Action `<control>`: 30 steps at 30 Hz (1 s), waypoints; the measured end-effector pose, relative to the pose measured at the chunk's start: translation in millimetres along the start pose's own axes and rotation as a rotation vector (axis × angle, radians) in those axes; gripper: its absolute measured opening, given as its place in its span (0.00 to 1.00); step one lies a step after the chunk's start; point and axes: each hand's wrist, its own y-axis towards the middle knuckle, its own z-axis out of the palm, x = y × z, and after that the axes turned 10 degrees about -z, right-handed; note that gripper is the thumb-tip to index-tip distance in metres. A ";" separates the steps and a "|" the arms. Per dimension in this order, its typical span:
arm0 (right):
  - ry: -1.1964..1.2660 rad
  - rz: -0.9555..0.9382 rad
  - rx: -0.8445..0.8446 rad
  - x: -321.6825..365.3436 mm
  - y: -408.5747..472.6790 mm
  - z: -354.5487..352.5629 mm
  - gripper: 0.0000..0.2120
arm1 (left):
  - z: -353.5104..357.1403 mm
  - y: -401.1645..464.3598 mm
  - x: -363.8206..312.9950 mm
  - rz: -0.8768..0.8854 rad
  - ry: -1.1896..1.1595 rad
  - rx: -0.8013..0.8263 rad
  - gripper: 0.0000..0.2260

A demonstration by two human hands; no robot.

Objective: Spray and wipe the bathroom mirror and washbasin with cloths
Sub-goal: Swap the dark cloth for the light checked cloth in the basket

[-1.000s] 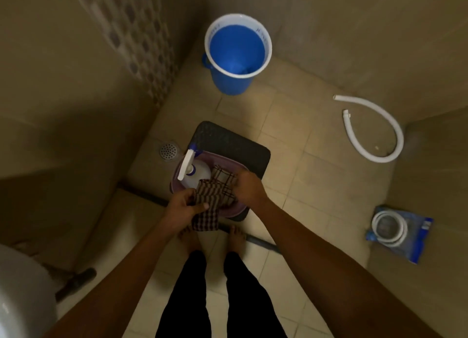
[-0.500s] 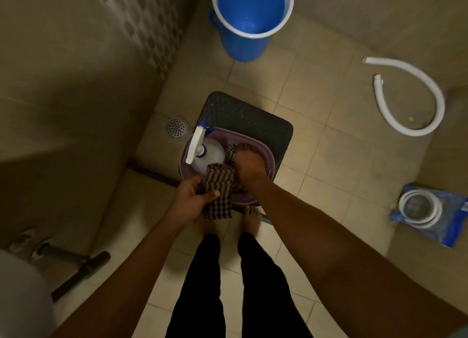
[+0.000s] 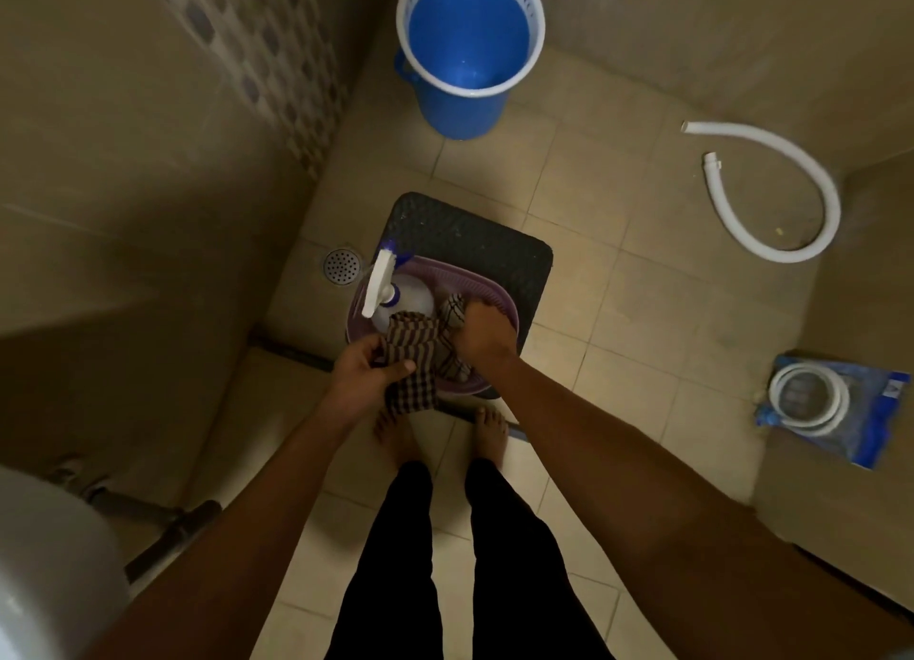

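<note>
Two cloths are in play: the checked cloth (image 3: 411, 370) hangs from my left hand (image 3: 365, 370), fingers pinched shut on its upper edge, its length draping down over the near rim of the purple basket (image 3: 499, 303). A second cloth (image 3: 452, 313) lies in the basket directly under my right hand (image 3: 479, 330), which curls down onto it; whether it has closed on it I cannot tell. The spray bottle (image 3: 403, 301) stands in the basket's left half, trigger head pointing away from me, nearer my left hand. The basket sits on a dark stool (image 3: 475, 236). Beyond stands a blue bucket (image 3: 470, 41) holding water. The washbasin (image 3: 44, 560) edge is at my lower left.
</note>
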 end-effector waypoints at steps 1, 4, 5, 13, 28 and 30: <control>0.013 -0.004 -0.021 -1.4 0.8 2.2 0.16 | 0.6 3.0 0.3 0.009 0.019 0.010 0.09; 0.056 -0.034 -0.029 -1.0 -1.6 2.3 0.20 | 3.8 12.6 -0.6 0.039 0.094 0.028 0.08; 0.065 -0.037 -0.048 -2.2 -0.7 1.8 0.20 | 4.6 15.1 -1.2 0.036 0.107 0.031 0.08; 0.165 -0.019 -0.107 -4.9 -13.2 -7.7 0.20 | 5.0 22.7 -7.0 -0.011 0.129 0.036 0.11; 0.399 0.091 -0.320 -44.2 -90.4 -58.6 0.15 | 22.2 21.2 -12.0 -0.038 0.151 0.021 0.15; 0.453 0.112 -0.352 -54.0 -105.5 -62.0 0.17 | 35.1 24.7 -16.7 -0.051 0.162 0.046 0.13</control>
